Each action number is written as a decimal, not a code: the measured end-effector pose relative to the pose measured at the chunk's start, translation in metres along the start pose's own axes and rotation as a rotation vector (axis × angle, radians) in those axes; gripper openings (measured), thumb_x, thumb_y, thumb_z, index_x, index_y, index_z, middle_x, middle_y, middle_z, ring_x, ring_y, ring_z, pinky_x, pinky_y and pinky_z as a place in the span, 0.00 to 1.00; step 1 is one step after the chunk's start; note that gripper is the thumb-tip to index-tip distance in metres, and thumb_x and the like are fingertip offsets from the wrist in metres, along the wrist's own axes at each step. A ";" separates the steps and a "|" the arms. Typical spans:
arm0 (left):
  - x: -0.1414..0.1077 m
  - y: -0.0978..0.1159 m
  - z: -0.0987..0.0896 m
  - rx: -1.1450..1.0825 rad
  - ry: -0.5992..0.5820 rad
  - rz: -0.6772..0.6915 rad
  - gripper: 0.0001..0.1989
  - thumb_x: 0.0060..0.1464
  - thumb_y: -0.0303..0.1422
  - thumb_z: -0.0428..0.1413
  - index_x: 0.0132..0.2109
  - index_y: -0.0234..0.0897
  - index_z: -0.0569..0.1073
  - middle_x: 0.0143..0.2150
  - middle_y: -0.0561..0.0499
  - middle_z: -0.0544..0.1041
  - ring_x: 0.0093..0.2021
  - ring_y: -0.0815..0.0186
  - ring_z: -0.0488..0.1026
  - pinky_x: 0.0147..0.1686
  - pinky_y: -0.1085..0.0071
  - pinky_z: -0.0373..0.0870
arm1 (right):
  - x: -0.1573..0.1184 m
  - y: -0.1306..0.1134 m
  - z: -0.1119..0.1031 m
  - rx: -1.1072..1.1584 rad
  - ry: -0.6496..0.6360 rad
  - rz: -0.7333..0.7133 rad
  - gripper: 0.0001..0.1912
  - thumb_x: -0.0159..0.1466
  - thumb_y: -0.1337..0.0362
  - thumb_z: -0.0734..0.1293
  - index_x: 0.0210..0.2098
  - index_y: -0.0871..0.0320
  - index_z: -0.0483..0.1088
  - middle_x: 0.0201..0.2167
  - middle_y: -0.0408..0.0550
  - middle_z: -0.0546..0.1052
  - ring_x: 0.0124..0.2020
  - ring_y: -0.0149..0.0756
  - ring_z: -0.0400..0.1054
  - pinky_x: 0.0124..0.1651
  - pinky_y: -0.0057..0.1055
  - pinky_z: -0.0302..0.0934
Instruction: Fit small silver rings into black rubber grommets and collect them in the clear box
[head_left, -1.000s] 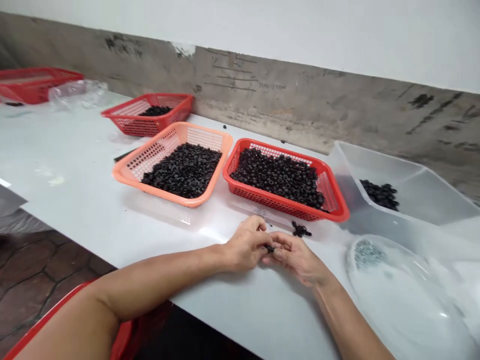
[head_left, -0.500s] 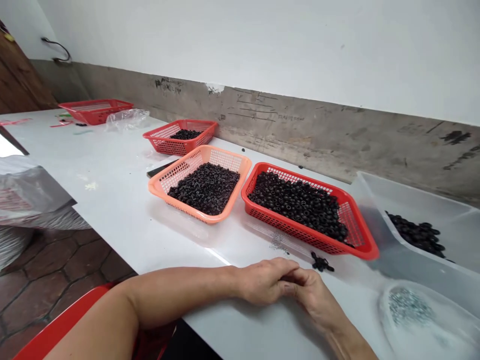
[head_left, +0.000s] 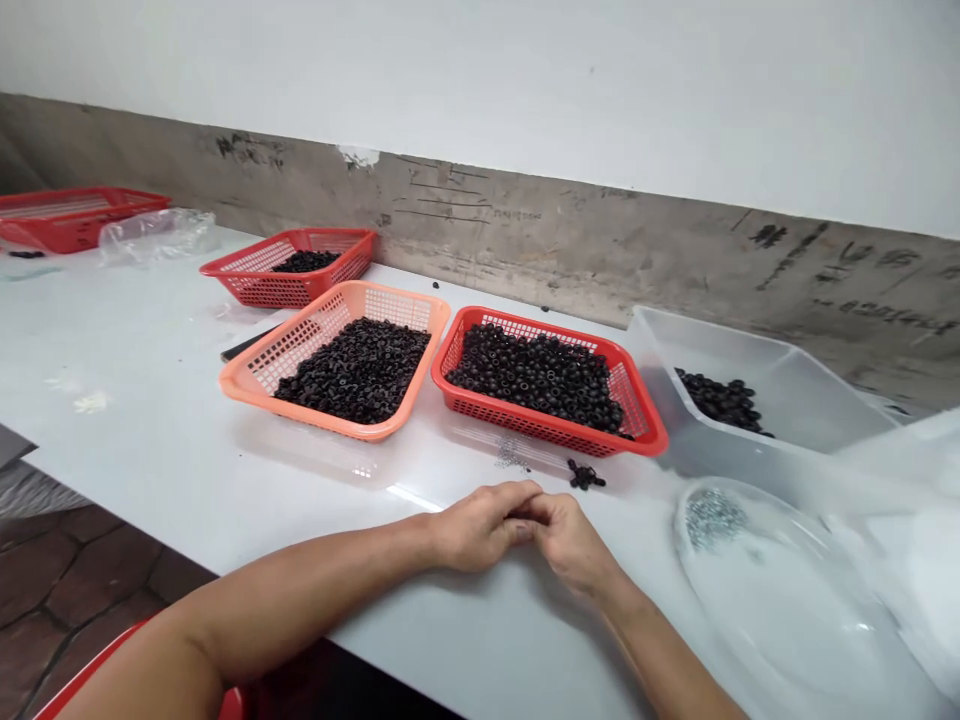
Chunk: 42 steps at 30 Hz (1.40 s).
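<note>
My left hand (head_left: 476, 528) and my right hand (head_left: 568, 540) meet over the white table (head_left: 480, 640), thumbs and fingers pressed together. Both are closed, and anything between the fingertips is hidden. Just beyond my right hand lies a small pile of black ring-like pieces (head_left: 583, 475). Tiny shiny pieces (head_left: 513, 455) are scattered to its left. Behind them stands a red basket (head_left: 637, 425) full of black rings (head_left: 536, 378). An orange basket (head_left: 244, 382) to its left holds small black pieces (head_left: 356, 372).
At right, a translucent bin (head_left: 679, 450) contains black rounded pieces (head_left: 724, 400). In front of it is a clear round dish (head_left: 780, 600) with shiny bits (head_left: 714, 518). Farther left are another red basket (head_left: 262, 290), a plastic bag (head_left: 157, 235) and a third red basket (head_left: 75, 232). A wall (head_left: 525, 235) runs behind.
The view has turned right, so the baskets sit farther left and more of the round dish shows. My hands stay together in much the same pose.
</note>
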<state>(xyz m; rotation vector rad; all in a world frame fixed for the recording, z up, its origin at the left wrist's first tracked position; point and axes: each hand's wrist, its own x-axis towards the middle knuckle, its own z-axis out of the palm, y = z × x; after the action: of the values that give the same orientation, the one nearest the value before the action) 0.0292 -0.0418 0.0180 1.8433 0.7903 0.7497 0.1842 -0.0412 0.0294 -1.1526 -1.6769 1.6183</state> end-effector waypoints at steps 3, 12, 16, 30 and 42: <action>0.001 -0.004 0.000 -0.103 0.029 -0.022 0.12 0.53 0.28 0.51 0.46 0.35 0.67 0.34 0.52 0.69 0.36 0.66 0.67 0.37 0.70 0.66 | -0.001 -0.005 -0.001 -0.017 0.003 -0.024 0.13 0.52 0.69 0.63 0.33 0.60 0.77 0.30 0.48 0.78 0.33 0.40 0.71 0.42 0.37 0.65; 0.002 -0.003 -0.002 -0.044 0.051 0.020 0.07 0.55 0.30 0.51 0.41 0.34 0.70 0.35 0.50 0.71 0.37 0.65 0.67 0.39 0.68 0.66 | 0.001 -0.003 -0.001 -0.126 0.028 -0.044 0.17 0.51 0.74 0.60 0.34 0.59 0.77 0.30 0.46 0.78 0.35 0.39 0.71 0.43 0.36 0.65; 0.002 -0.007 -0.004 -0.127 0.028 -0.024 0.09 0.55 0.31 0.51 0.43 0.33 0.71 0.37 0.49 0.73 0.39 0.64 0.69 0.40 0.68 0.67 | 0.003 0.001 0.004 -0.093 0.091 -0.012 0.15 0.52 0.74 0.61 0.34 0.61 0.77 0.28 0.45 0.78 0.33 0.37 0.71 0.39 0.33 0.65; -0.001 -0.031 0.000 -0.692 0.278 -0.188 0.18 0.55 0.41 0.55 0.48 0.32 0.72 0.42 0.41 0.76 0.40 0.58 0.74 0.44 0.60 0.69 | -0.017 -0.020 -0.034 0.310 0.270 -0.186 0.12 0.54 0.61 0.71 0.38 0.59 0.75 0.33 0.50 0.79 0.33 0.37 0.74 0.37 0.35 0.69; 0.000 -0.030 -0.003 -0.544 0.211 -0.249 0.18 0.56 0.42 0.52 0.47 0.33 0.70 0.40 0.43 0.75 0.38 0.61 0.74 0.41 0.62 0.68 | -0.036 -0.107 -0.195 0.203 0.858 -0.315 0.05 0.53 0.70 0.68 0.31 0.60 0.72 0.26 0.47 0.77 0.29 0.33 0.73 0.32 0.28 0.68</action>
<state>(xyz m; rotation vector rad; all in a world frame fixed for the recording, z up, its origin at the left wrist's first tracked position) 0.0213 -0.0306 -0.0087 1.1712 0.8319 0.9007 0.3439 0.0384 0.1671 -1.1657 -1.0315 0.8679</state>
